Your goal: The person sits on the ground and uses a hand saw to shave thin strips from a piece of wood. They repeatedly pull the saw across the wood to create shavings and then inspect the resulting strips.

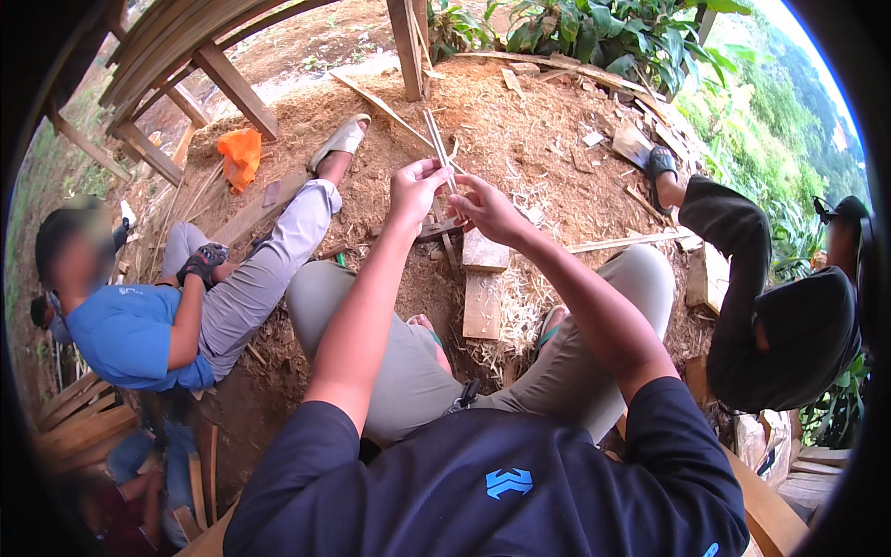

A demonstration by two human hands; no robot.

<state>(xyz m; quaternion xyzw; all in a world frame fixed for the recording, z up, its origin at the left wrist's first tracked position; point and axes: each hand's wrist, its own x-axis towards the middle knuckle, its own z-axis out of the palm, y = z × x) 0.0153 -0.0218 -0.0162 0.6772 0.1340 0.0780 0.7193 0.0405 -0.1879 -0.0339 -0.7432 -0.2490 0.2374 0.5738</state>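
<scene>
In front of my knees, my left hand point(418, 192) pinches thin pale wooden strips point(434, 133) between thumb and fingers. The strips point up and away from me, close together. My right hand point(486, 210) grips their lower end, its fingers bent around them. Just below my hands, a dark, long tool point(436, 230), perhaps a blade, lies by a squared wooden block point(484, 251). Another wooden block point(482, 304) lies nearer, between my feet. Pale shavings point(520, 316) are scattered around the blocks.
A person in a blue shirt point(130, 325) sits at my left, wearing dark gloves. Someone in dark clothes point(789, 325) sits at my right. An orange plastic bag point(239, 158) lies on the soil beside a wooden frame point(237, 90). Stacked planks point(88, 422) are at lower left.
</scene>
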